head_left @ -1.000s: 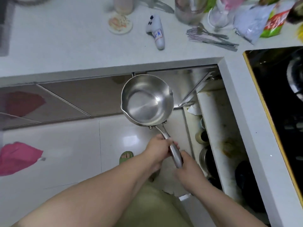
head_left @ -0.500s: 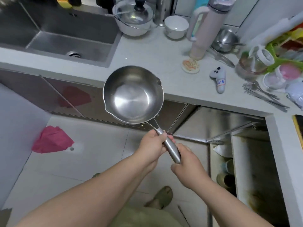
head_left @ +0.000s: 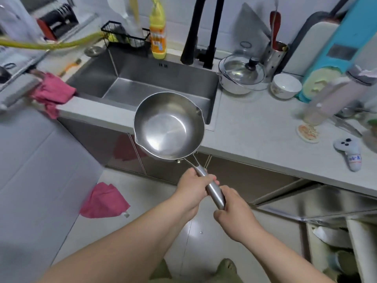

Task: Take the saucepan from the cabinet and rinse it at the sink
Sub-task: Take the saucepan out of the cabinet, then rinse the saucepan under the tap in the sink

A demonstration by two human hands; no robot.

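Note:
I hold an empty steel saucepan point(head_left: 168, 125) level in front of me, its bowl over the counter's front edge just below the sink point(head_left: 142, 82). My left hand point(head_left: 193, 188) grips the handle near the bowl. My right hand point(head_left: 234, 213) grips the handle's end. A black faucet point(head_left: 201, 31) rises behind the sink's right side. The open cabinet point(head_left: 334, 242) is at the lower right, with its door point(head_left: 318, 203) swung out.
A lidded white pot point(head_left: 238, 74), a bowl point(head_left: 285, 85), a utensil holder point(head_left: 274, 56) and a tall bottle point(head_left: 330, 97) crowd the counter right of the sink. A yellow detergent bottle point(head_left: 157, 31) stands behind it. Pink cloths lie at the counter's left end point(head_left: 52, 94) and on the floor point(head_left: 104, 201).
My view has swung from the open cabinet up and left to the sink. Both hands have carried the saucepan toward the sink's front edge, keeping their grip on the handle.

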